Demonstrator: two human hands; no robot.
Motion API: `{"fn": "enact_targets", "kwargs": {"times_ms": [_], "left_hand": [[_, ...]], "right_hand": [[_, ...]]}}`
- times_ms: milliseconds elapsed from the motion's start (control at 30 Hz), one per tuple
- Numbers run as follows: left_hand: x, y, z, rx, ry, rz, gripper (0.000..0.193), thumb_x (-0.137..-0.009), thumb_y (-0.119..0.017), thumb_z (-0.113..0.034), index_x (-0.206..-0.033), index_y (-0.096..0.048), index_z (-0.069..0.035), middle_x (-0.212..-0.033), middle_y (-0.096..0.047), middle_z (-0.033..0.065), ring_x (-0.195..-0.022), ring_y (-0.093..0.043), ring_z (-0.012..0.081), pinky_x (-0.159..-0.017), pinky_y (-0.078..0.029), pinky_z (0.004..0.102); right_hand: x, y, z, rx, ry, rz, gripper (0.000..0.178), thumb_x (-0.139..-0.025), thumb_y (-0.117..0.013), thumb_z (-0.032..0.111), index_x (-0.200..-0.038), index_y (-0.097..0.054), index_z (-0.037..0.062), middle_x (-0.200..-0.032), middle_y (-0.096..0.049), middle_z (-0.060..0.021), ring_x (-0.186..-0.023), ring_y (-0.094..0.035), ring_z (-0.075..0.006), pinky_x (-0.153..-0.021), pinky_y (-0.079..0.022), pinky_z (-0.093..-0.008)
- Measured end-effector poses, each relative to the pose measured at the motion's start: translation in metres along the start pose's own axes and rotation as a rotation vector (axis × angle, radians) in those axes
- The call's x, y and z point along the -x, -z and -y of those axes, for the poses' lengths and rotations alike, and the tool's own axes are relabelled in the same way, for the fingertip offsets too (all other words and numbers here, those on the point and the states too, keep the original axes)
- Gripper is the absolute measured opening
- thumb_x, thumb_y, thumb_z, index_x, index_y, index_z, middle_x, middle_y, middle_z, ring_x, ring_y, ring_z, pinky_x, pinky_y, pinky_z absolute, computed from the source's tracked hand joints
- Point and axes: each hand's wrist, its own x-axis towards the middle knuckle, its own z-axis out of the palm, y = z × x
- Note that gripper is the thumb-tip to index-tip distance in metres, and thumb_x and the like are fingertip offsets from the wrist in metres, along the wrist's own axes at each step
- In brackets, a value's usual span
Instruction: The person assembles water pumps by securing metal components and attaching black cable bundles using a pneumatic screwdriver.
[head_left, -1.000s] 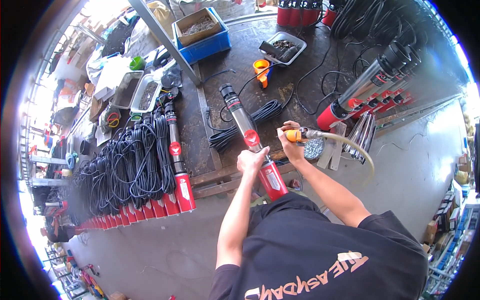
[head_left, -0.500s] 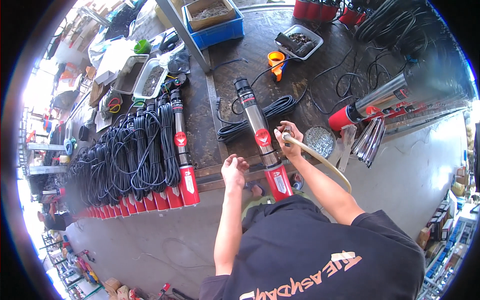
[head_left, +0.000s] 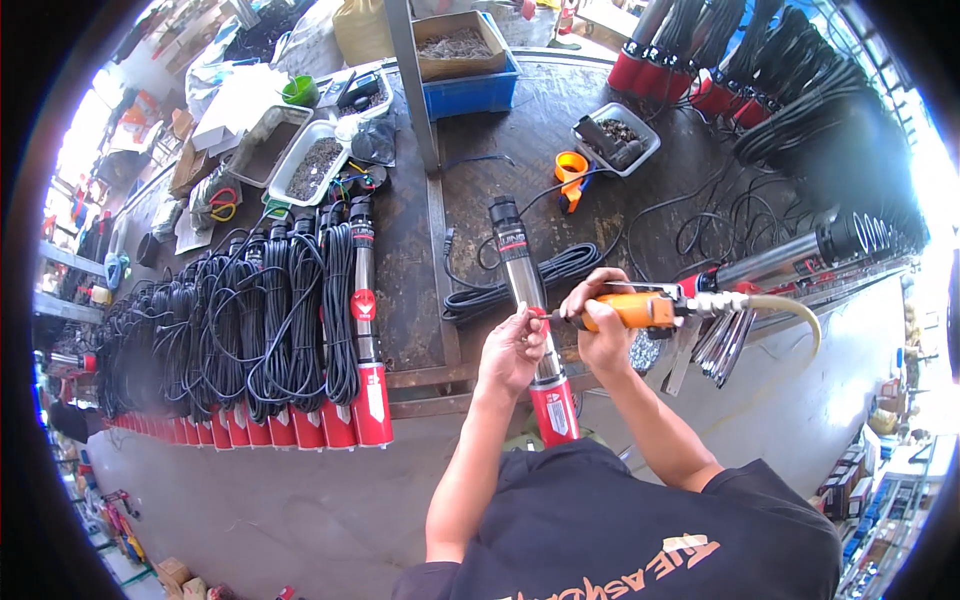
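A steel pump with a black top and red lower end lies between my hands, its red end toward my body. My right hand is wrapped round an orange air screwdriver, its tip pointing left across the pump. A pale air hose runs from its back end. At the screwdriver's tip, the fingers of my left hand are pinched together; what they hold is too small to make out. Behind the pump lies a coiled black cable.
Pumps with bundled black cables stand in a row at the left. Further back are an orange tape dispenser, a white tray and a blue bin. Metal strips and a bowl of small parts sit at the right.
The screwdriver has swung from pointing away to lying level, its tip now leftward over the pump. My left hand has moved right and closed its fingers at that tip. The view has shifted slightly.
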Motion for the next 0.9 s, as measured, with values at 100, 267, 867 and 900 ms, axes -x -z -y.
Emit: {"fn": "enact_targets", "kwargs": {"times_ms": [100,267,867,900], "left_hand": [[-0.009,-0.010,-0.010,-0.015,-0.029,0.010,0.015,-0.101,-0.061,-0.014,-0.101,-0.064,0.001,-0.078,-0.062,0.0036,-0.061,-0.050,0.0059,-0.049,-0.038,0.0169],[-0.025,-0.011,-0.019,0.031,0.054,0.094,0.015,-0.098,-0.064,-0.011,-0.107,-0.064,0.001,-0.085,-0.066,0.0065,-0.067,-0.060,0.0092,-0.054,-0.048,0.0196],[-0.157,-0.036,-0.071,0.299,0.048,-0.302,0.012,-0.099,-0.046,-0.008,-0.092,-0.053,-0.003,-0.059,-0.029,-0.0068,-0.043,-0.023,0.0075,-0.040,-0.018,0.0248],[-0.159,-0.034,-0.071,0.328,0.048,-0.298,0.012,-0.099,-0.045,-0.008,-0.094,-0.053,-0.002,-0.059,-0.030,-0.0065,-0.043,-0.023,0.0076,-0.041,-0.019,0.0247]], "right_hand": [[-0.011,-0.007,0.001,-0.079,0.072,-0.021,0.029,-0.083,-0.055,0.013,-0.110,-0.052,0.0040,-0.079,-0.057,-0.0087,-0.071,-0.057,-0.0182,-0.069,-0.050,-0.0339],[-0.031,-0.005,-0.010,-0.064,0.108,-0.054,0.030,-0.084,-0.054,0.014,-0.112,-0.053,0.0042,-0.081,-0.058,-0.0085,-0.074,-0.057,-0.0176,-0.071,-0.050,-0.0332],[-0.140,0.008,-0.123,0.284,0.126,0.074,0.028,-0.085,-0.051,-0.001,-0.113,-0.050,0.0035,-0.085,-0.058,-0.0096,-0.077,-0.060,-0.0177,-0.076,-0.053,-0.0332],[-0.143,0.009,-0.127,0.254,0.106,0.067,0.027,-0.085,-0.051,-0.001,-0.112,-0.050,0.0038,-0.084,-0.057,-0.0093,-0.076,-0.060,-0.0177,-0.076,-0.053,-0.0326]]}}
